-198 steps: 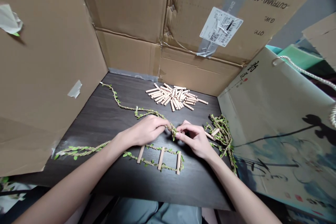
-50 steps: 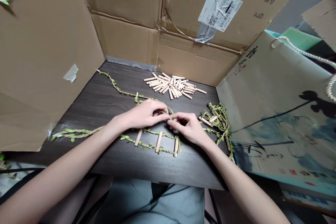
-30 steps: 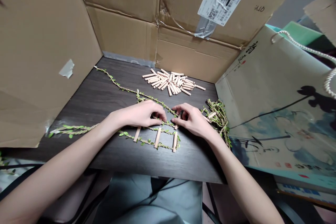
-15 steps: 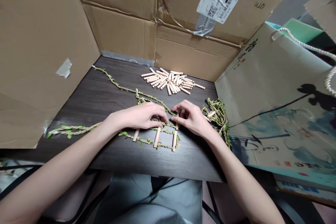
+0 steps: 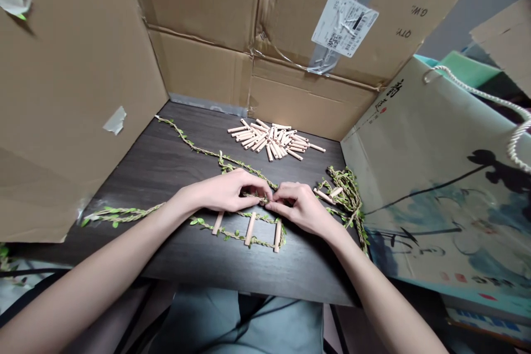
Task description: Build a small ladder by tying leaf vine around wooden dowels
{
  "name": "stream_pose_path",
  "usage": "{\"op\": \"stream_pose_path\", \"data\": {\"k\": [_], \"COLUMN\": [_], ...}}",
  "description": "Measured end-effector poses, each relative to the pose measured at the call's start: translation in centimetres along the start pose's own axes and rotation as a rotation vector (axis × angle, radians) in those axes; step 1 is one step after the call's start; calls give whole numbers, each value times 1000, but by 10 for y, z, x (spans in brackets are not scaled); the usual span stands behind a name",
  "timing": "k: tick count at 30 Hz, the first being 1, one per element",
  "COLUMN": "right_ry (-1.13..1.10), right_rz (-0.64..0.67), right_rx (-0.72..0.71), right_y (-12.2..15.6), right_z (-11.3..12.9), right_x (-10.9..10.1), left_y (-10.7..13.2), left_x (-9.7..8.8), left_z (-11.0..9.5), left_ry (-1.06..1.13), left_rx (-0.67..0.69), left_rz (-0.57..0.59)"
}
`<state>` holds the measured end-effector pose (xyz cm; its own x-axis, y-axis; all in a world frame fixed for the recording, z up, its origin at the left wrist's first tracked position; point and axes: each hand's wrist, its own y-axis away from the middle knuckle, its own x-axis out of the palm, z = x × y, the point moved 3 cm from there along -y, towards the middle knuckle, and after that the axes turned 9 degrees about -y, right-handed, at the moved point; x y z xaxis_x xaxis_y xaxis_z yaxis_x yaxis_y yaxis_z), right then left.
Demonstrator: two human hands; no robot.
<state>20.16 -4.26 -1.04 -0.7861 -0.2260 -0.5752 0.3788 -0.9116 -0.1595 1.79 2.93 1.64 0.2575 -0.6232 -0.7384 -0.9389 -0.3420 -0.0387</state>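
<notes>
Box [image 5: 199, 72] reads "G.W.", "QTY", upside down; label [image 5: 345, 23] has QR code, small print illegible. Left hand [image 5: 230, 189], right hand [image 5: 302, 208] pinching cord [image 5: 263, 201].

My left hand [image 5: 232, 191] and right hand [image 5: 298, 204], apart half a second ago, now meet at the fingertips, pinching the leafy cord [image 5: 263, 201] between them. The wooden rod that showed beneath my right fingers is now hidden from view.
</notes>
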Motion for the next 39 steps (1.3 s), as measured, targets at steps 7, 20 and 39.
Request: {"op": "stream_pose_path", "data": {"k": [7,20,39], "right_ry": [73,-3,-7], "right_rz": [-61,-213,-400], "right_rx": [89,93,48], "right_y": [2,1,1], "right_z": [7,16,17], "right_x": [-8,2,10], "left_y": [-1,0,-2], "left_x": [3,4,9], "left_z": [5,5,4], "left_ry": [34,210,6], "left_rx": [-96,-148,-26], "left_rz": [-83,-84,-324]}}
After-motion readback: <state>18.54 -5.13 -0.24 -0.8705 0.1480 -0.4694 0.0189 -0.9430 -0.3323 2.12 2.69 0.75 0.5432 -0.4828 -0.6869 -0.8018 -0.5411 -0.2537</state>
